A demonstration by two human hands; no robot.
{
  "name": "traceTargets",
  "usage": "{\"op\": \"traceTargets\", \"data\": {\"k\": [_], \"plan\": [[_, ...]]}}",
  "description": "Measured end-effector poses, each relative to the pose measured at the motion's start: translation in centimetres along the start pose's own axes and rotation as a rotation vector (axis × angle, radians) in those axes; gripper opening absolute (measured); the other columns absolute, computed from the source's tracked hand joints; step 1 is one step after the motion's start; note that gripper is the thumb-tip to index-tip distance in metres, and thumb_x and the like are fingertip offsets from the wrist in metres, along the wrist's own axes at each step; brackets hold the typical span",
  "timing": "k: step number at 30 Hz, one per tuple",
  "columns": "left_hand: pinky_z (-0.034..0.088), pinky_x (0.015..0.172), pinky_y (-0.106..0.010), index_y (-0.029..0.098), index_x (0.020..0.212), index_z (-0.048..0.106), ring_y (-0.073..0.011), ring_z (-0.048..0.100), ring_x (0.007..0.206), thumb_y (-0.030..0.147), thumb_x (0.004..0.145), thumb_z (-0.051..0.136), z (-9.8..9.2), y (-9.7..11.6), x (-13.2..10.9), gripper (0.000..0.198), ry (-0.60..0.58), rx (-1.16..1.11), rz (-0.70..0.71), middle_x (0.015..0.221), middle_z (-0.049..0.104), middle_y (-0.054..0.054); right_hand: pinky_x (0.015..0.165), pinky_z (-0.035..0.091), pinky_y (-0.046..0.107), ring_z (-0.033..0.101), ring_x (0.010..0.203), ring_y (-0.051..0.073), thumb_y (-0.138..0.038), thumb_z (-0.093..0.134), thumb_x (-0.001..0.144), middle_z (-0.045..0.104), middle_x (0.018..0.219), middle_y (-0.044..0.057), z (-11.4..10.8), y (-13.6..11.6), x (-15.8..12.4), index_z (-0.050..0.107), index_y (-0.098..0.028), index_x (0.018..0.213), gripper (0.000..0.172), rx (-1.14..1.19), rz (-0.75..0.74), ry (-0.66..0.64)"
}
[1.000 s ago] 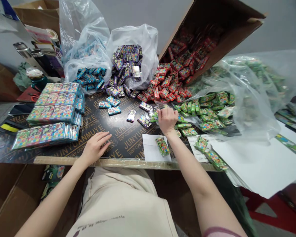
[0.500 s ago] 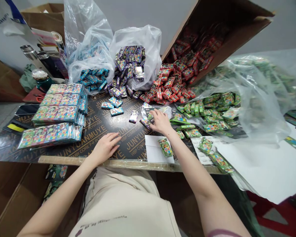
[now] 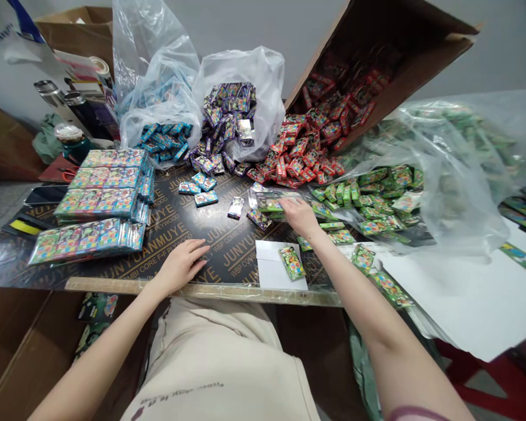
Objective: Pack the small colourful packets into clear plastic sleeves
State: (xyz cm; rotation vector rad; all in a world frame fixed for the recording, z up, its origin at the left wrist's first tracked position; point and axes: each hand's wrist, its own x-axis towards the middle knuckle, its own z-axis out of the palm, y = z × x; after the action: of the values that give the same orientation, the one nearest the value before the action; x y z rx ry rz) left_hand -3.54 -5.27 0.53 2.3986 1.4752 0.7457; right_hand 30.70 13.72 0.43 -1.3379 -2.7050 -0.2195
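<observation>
My left hand [image 3: 182, 264] lies flat and open on the dark plywood board [image 3: 219, 240], near its front edge. My right hand [image 3: 301, 214] reaches to the middle of the board, its fingers closed on a clear-wrapped pack [image 3: 270, 201] with green print. Loose green packets [image 3: 368, 196] spill from a clear bag just right of that hand. A single green packet [image 3: 291, 261] rests on a white sheet [image 3: 272, 270] below my right wrist. Red packets [image 3: 304, 155] pour from a tipped cardboard box [image 3: 390, 52] behind.
Wrapped multicolour bundles [image 3: 100, 196] are stacked at the left. Bags of blue packets [image 3: 162, 137] and purple packets [image 3: 230, 117] stand at the back. A few loose packets [image 3: 204, 190] lie mid-board. White paper sheets [image 3: 464, 292] overhang at right. Flasks [image 3: 56, 96] and cartons are at far left.
My right hand went left to the clear-wrapped pack, closed on it and has drawn it slightly right. My left hand has stayed flat on the board.
</observation>
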Motion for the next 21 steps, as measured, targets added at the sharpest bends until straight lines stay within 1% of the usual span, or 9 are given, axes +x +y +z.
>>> {"op": "traceTargets", "data": {"k": [3, 6, 7, 9, 11, 13, 15, 18, 21], "plan": [[0.042, 0.107, -0.049, 0.024, 0.141, 0.039, -0.0274, 0.049, 0.129, 0.038, 0.087, 0.061, 0.1, 2.0, 1.8, 0.061, 0.09, -0.181, -0.076, 0.14, 0.05, -0.014, 0.08, 0.047, 0.034, 0.066, 0.089, 0.024, -0.026, 0.024, 0.099, 0.071, 0.105, 0.016, -3.1, -6.1, 0.3, 0.053, -0.011, 0.132, 0.047, 0.21, 0.164, 0.204], [0.031, 0.113, -0.054, 0.023, 0.151, 0.007, -0.0351, 0.022, 0.144, 0.061, 0.068, 0.072, 0.7, 4.0, 3.9, 0.112, 0.218, -0.379, -0.175, 0.157, 0.017, -0.019, 0.078, 0.05, 0.036, 0.065, 0.088, 0.023, -0.046, 0.015, 0.1, 0.069, 0.109, 0.01, -5.9, -14.0, -0.4, 0.052, -0.022, 0.134, 0.056, 0.68, 0.094, 0.292], [0.033, 0.112, -0.052, 0.023, 0.151, 0.002, -0.0359, 0.021, 0.144, 0.066, 0.065, 0.071, 0.9, 4.6, 4.4, 0.119, 0.236, -0.49, -0.207, 0.158, 0.011, -0.019, 0.078, 0.051, 0.037, 0.065, 0.09, 0.024, -0.054, 0.012, 0.098, 0.067, 0.112, 0.009, -6.6, -16.3, -0.8, 0.051, -0.024, 0.135, 0.062, 0.865, 0.03, 0.288], [0.04, 0.106, -0.049, 0.023, 0.151, 0.005, -0.0355, 0.033, 0.139, 0.072, 0.067, 0.064, 1.1, 5.3, 5.0, 0.114, 0.242, -0.788, -0.278, 0.157, 0.019, -0.018, 0.077, 0.053, 0.04, 0.064, 0.09, 0.024, -0.064, 0.001, 0.092, 0.065, 0.113, 0.008, -7.5, -19.2, -1.3, 0.052, -0.028, 0.135, 0.076, 1.162, -0.069, 0.27], [0.046, 0.099, -0.047, 0.022, 0.148, 0.022, -0.0337, 0.047, 0.129, 0.072, 0.076, 0.053, 0.9, 5.7, 4.8, 0.093, 0.207, -1.122, -0.36, 0.148, 0.038, -0.016, 0.082, 0.052, 0.042, 0.063, 0.096, 0.024, -0.068, 0.005, 0.09, 0.062, 0.114, 0.007, -8.0, -20.0, -1.3, 0.059, -0.03, 0.126, 0.075, 1.283, -0.067, 0.284], [0.047, 0.097, -0.047, 0.018, 0.14, 0.041, -0.0334, 0.054, 0.122, 0.067, 0.082, 0.045, 0.4, 5.9, 4.2, 0.075, 0.118, -1.394, -0.43, 0.136, 0.053, -0.014, 0.09, 0.049, 0.043, 0.058, 0.106, 0.026, -0.065, 0.029, 0.091, 0.06, 0.115, 0.008, -8.2, -19.3, -0.9, 0.063, -0.03, 0.117, 0.056, 1.241, 0.035, 0.358], [0.046, 0.096, -0.046, 0.015, 0.131, 0.052, -0.0339, 0.056, 0.118, 0.061, 0.081, 0.048, -0.1, 5.9, 3.4, 0.067, 0.01, -1.573, -0.48, 0.128, 0.06, -0.014, 0.093, 0.046, 0.042, 0.056, 0.108, 0.025, -0.055, 0.051, 0.088, 0.06, 0.113, 0.008, -8.2, -18.0, -0.2, 0.061, -0.028, 0.115, 0.039, 1.176, 0.141, 0.428], [0.045, 0.095, -0.044, 0.014, 0.126, 0.058, -0.034, 0.058, 0.114, 0.053, 0.075, 0.058, 0.0, 5.7, 2.6, 0.064, -0.082, -1.674, -0.544, 0.122, 0.065, -0.014, 0.082, 0.047, 0.035, 0.058, 0.088, 0.02, -0.046, 0.065, 0.082, 0.061, 0.093, 0.004, -8.2, -16.4, 0.5, 0.058, -0.024, 0.109, 0.035, 1.189, 0.152, 0.374], [0.045, 0.093, -0.042, 0.017, 0.129, 0.057, -0.0332, 0.058, 0.113, 0.049, 0.069, 0.066, 0.3, 5.3, 2.4, 0.068, -0.112, -1.627, -0.577, 0.12, 0.066, -0.012, 0.069, 0.044, 0.029, 0.053, 0.071, 0.015, -0.044, 0.071, 0.076, 0.057, 0.073, 0.0, -8.4, -15.4, 0.6, 0.059, -0.02, 0.08, 0.027, 1.166, 0.016, 0.234]]}}
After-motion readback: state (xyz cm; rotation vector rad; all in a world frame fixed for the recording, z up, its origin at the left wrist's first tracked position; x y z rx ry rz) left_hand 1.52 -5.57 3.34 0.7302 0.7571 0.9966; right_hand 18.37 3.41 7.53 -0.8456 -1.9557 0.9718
